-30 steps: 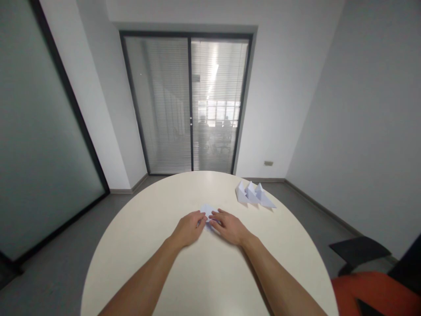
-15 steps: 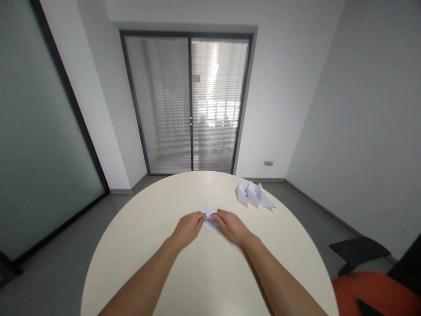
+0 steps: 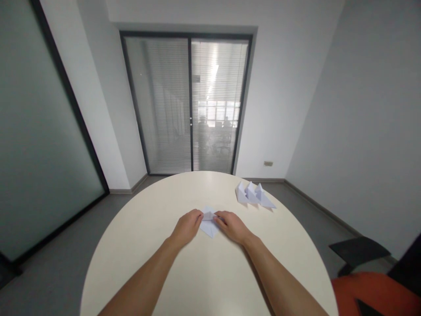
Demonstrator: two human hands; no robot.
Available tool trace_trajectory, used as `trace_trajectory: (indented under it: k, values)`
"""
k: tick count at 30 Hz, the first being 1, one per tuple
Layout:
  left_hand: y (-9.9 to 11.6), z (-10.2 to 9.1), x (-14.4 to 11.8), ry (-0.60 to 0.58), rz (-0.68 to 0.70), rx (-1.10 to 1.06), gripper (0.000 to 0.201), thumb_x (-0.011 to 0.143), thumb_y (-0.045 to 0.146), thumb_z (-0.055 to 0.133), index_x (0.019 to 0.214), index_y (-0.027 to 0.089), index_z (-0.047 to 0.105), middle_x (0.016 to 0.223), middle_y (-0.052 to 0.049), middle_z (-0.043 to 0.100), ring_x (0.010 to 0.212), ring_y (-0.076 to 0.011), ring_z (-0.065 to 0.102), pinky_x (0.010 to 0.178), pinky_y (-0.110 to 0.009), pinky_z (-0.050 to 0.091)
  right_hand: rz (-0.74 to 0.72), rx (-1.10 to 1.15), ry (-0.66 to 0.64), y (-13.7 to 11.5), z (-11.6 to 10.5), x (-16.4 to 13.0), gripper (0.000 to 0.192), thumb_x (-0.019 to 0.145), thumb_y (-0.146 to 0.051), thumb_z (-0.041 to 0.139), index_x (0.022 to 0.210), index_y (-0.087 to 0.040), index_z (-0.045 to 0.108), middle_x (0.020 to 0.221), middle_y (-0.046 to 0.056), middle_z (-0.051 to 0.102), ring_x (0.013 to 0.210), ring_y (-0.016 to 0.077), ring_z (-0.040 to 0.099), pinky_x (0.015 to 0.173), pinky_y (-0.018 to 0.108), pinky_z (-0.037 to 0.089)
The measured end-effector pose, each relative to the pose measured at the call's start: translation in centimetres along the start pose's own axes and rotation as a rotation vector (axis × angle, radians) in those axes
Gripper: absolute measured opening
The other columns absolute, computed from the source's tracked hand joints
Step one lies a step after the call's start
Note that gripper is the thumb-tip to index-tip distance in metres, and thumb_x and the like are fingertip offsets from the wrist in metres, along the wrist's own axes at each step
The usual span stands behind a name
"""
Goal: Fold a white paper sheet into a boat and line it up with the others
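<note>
Midway across a round cream table (image 3: 158,272), two bare hands meet over a small piece of white folded paper (image 3: 209,225) lying flat near the middle. Left hand (image 3: 187,226) and right hand (image 3: 233,226) each pinch an upper edge, fingertips nearly touching, forearms angled inward, wrists low. Light, thin and easily creased, the sheet looks best held at its folded edges, pressed to the tabletop. Three finished paper shapes (image 3: 254,195) stand well apart to the right.

White folded paper (image 3: 208,224), cream round table (image 3: 210,281), three white paper shapes (image 3: 254,195), orange-red chair (image 3: 371,292), grey floor (image 3: 59,272)
</note>
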State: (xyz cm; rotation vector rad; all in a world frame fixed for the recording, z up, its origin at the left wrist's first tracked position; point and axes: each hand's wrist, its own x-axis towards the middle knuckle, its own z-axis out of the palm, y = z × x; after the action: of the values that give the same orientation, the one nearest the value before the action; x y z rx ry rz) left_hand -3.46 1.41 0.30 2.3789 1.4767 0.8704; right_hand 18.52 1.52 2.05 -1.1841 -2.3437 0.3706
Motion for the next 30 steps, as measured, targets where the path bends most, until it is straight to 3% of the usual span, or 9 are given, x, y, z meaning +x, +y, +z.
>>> trace_trajectory:
  k: [5,10,14,19,30]
  values:
    - [-0.24,0.25,0.17,-0.002,0.013,0.009,0.03,0.1,0.029,0.038,0.096,0.021,0.066,0.094,-0.006,0.07,0.09,-0.0196,0.063,0.08,-0.028,0.045,0.059,-0.017,0.024,0.33,0.14,0.15,0.031,0.101,-0.037,0.04,0.095,-0.02,0.065,0.089,0.006,0.069,0.084,0.0188,0.062,0.074,0.026,0.039]
    - [-0.38,0.42,0.06,0.016,-0.046,0.057,0.027,0.099,0.029,0.042,0.109,0.022,0.066,0.102,-0.007,0.07,0.097,-0.0202,0.063,0.086,-0.029,0.046,0.108,0.027,0.042,0.22,-0.06,0.06,0.027,0.098,-0.034,0.044,0.106,-0.021,0.066,0.094,0.006,0.072,0.085,0.0189,0.063,0.074,0.027,0.04]
    - [-0.36,0.34,-0.05,0.029,-0.1,0.097,0.026,0.097,0.028,0.047,0.113,0.022,0.066,0.104,-0.007,0.069,0.1,-0.0202,0.063,0.088,-0.029,0.046,0.148,0.063,0.078,0.42,0.11,0.08,0.032,0.095,-0.033,0.047,0.12,-0.021,0.062,0.09,0.006,0.072,0.08,0.0194,0.063,0.07,0.028,0.041]
    - [-0.04,0.0,-0.11,0.041,-0.118,0.126,0.024,0.094,0.025,0.051,0.112,0.021,0.067,0.105,-0.007,0.07,0.1,-0.0198,0.062,0.088,-0.029,0.046,0.165,0.098,0.107,0.86,0.6,0.26,0.035,0.092,-0.03,0.048,0.124,-0.021,0.06,0.087,0.005,0.071,0.078,0.019,0.063,0.07,0.028,0.043]
    - [0.03,-0.03,-0.17,0.014,-0.096,0.226,0.03,0.093,0.024,0.049,0.118,0.021,0.067,0.109,-0.007,0.067,0.107,-0.0222,0.056,0.095,-0.032,0.043,0.089,0.07,0.124,0.93,0.61,0.06,0.041,0.09,-0.02,0.05,0.129,-0.024,0.061,0.116,0.008,0.068,0.099,0.0199,0.064,0.089,0.031,0.047]
